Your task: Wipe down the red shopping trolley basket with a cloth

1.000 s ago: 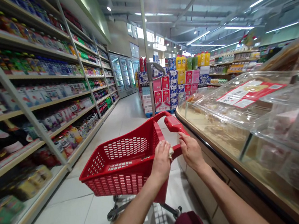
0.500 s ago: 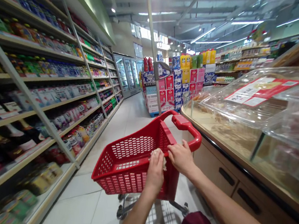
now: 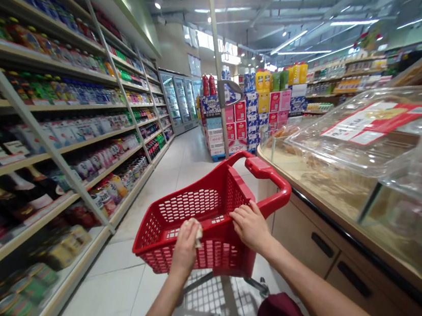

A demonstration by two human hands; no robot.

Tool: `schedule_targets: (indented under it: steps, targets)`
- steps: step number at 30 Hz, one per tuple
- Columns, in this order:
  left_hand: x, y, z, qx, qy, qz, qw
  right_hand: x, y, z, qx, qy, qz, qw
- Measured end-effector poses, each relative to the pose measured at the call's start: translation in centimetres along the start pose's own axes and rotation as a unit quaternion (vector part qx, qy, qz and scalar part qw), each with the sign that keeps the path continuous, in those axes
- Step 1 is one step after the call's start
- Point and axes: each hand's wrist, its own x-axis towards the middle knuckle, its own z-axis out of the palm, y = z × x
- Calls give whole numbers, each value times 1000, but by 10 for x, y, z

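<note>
Stocked shelves point(image 3: 65, 124) line the aisle opposite a glass-covered counter point(image 3: 368, 162).

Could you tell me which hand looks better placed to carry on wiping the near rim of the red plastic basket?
Left, probably. The left hand holds a small white cloth against the red plastic basket's near rim; the right hand lies bare on it.

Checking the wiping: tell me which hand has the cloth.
The left hand presses a pale cloth to the red basket rim; the right hand rests bare there.

Empty red mesh basket point(image 3: 196, 217) atop cart frame
</note>
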Motion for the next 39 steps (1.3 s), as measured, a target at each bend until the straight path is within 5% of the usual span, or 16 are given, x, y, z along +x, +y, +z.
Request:
schedule_targets:
  steps: [4, 10, 13, 17, 19, 23, 25, 30, 33, 36, 39]
  targets:
    - [-20, -30, -15, 49, 43, -76, 995, -2, -3, 2, -6, 18, 33, 999]
    - [-5, 22, 4, 35, 14, 49, 998, -7, -7, 6, -1, 12, 19, 1000]
    - [-22, -19, -13, 63, 29, 20, 997, -10, -1, 5, -1, 13, 10, 1000]
    - [-44, -70, -35, 105, 68, -130, 984, -9, -8, 4, 0, 25, 36, 999]
    - [-41, -57, -30, 99, 63, -134, 984, -8, -13, 5, 0, 26, 45, 999]
    - [-26, -16, -14, 42, 3, -25, 999, -10, -14, 5, 5, 25, 21, 999]
    - [-30, -25, -21, 44, 4, -32, 998, -12, -11, 5, 8, 25, 11, 1000]
    - [-50, -76, -48, 115, 53, -166, 978, -14, -12, 6, 9, 35, 36, 999]
    - [-45, -53, -37, 104, 45, -140, 984, -15, -13, 7, 7, 36, 42, 998]
    - [-39, -30, -25, 46, 3, -40, 998, -17, -8, 5, 4, 35, 19, 999]
    - [-46, -48, -33, 56, 20, -75, 995, -18, -3, 3, 1, 35, 14, 999]
